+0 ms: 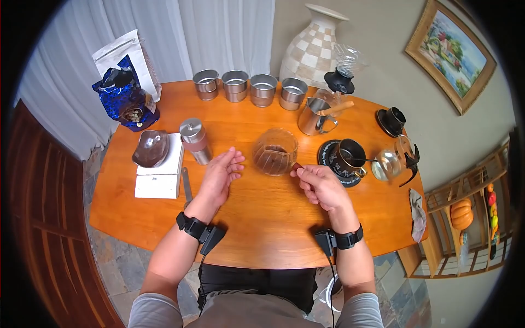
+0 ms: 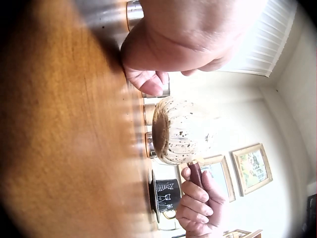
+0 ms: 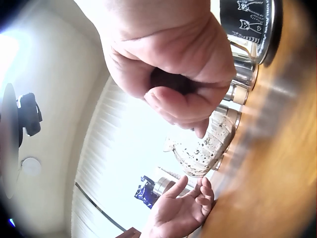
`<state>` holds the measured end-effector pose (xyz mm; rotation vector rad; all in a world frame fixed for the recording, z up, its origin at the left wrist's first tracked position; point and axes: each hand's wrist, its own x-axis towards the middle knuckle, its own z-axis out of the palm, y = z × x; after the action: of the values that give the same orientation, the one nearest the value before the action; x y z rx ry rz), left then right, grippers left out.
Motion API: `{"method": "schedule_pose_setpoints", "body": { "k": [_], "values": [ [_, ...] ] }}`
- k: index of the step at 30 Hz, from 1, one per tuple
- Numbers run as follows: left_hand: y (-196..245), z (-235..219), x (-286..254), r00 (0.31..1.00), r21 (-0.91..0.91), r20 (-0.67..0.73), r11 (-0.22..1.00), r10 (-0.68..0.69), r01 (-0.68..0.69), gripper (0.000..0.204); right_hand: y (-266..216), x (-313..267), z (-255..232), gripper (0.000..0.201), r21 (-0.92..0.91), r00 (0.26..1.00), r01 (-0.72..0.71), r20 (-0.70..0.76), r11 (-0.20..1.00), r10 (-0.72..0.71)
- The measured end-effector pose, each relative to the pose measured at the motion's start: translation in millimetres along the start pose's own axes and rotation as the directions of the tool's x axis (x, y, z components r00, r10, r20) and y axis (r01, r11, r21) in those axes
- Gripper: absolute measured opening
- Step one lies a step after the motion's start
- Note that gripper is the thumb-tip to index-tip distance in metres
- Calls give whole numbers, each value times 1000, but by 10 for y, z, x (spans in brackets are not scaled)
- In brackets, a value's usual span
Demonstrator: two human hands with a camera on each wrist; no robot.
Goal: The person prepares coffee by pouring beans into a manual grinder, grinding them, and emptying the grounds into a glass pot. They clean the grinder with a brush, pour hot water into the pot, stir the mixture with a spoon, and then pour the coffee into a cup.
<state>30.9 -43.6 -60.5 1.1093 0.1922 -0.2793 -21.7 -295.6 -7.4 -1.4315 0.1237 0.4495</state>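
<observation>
My right hand [image 1: 324, 187] grips the dark wooden handle [image 2: 196, 174] of a ribbed glass pot [image 1: 275, 152], fingers curled round it. Dark specks dot the inside of the pot's wall, and brown shows toward its bottom. In the left wrist view the pot is close over the tabletop. My left hand [image 1: 221, 172] is to the left of the pot, apart from it, with its palm turned inward and fingers loosely bent, holding nothing. Left of that hand stands a steel hand grinder [image 1: 196, 141] with a brown band.
At right are a black cup [image 1: 350, 156] on its saucer and a glass carafe [image 1: 387, 165]. Behind stand a steel pitcher [image 1: 313, 117] and several metal canisters [image 1: 234, 86]. At left, a brown dish [image 1: 151, 148] sits on a white scale [image 1: 157, 187], near a blue bag [image 1: 123, 98].
</observation>
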Motion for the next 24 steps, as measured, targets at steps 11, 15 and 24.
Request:
{"method": "schedule_pose_setpoints", "body": {
  "k": [11, 15, 24],
  "values": [
    [4, -4, -7, 1000, -16, -3, 1000, -2, 2, 27, -50, -46, 50, 23, -115, 999, -5, -47, 993, -1],
    [-4, -8, 2, 1000, -10, 8, 1000, -2, 2, 27, -33, -60, 82, 23, -82, 1000, 20, 6, 996, -19],
    [2, 1, 7, 1000, 4, 0, 1000, -16, 16, 27, -24, -66, 52, 22, -94, 1000, 18, 9, 995, -18]
  ]
}}
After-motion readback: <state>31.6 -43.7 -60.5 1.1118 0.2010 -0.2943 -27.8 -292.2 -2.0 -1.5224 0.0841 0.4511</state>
